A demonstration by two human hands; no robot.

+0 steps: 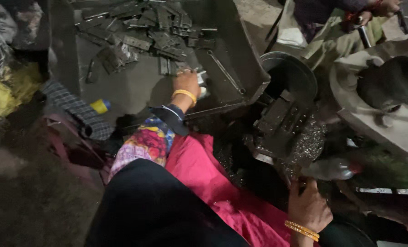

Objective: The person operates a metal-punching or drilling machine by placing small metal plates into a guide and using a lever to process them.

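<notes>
Head view: the left hand [187, 83] reaches forward into a dark metal tray [135, 87], its fingers curled down over a small pale metal piece [201, 80] at the tray's near right part; how firmly it grips the piece cannot be told, since the fingers hide it. A yellow bangle [184, 94] sits on that wrist. Just beyond the hand lies a heap of flat grey metal plates [153, 32], the nearest of them just beside the fingertips. The right hand [308, 208] is low at the right, well apart from the tray, its fingers closed around something dark at the base of a black press machine [281, 119]; what it holds is too dim to make out. Pink cloth [204, 169] spreads between the two hands.
</notes>
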